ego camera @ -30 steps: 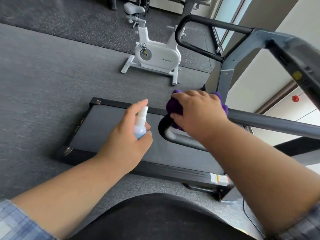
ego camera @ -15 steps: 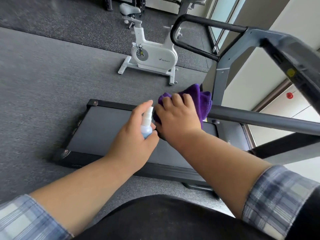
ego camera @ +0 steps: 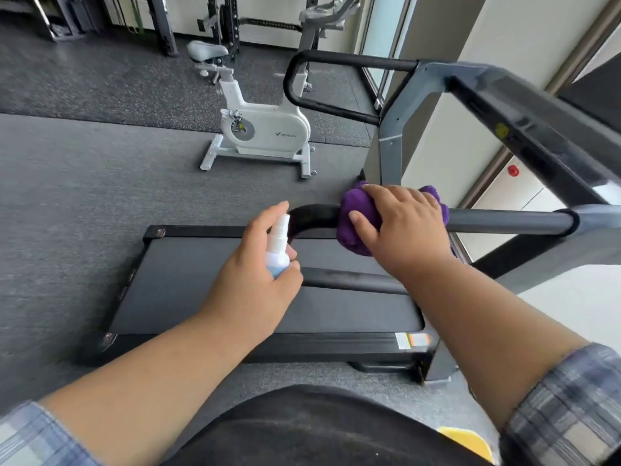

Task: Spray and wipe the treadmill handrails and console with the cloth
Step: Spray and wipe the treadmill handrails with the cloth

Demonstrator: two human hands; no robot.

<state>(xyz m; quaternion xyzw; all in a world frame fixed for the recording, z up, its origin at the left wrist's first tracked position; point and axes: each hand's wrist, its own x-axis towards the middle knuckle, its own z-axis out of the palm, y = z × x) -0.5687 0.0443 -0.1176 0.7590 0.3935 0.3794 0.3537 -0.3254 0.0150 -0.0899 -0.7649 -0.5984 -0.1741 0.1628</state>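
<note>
The right hand (ego camera: 403,227) presses a bunched purple cloth (ego camera: 356,227) around the near black padded handrail (ego camera: 504,222). The left hand (ego camera: 255,264) holds a small clear spray bottle (ego camera: 278,250). If the grip loosens, the cloth may slip and fall on the treadmill belt (ego camera: 201,280).

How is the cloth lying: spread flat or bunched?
Bunched: the cloth is wadded round the handrail under the right hand.
</note>
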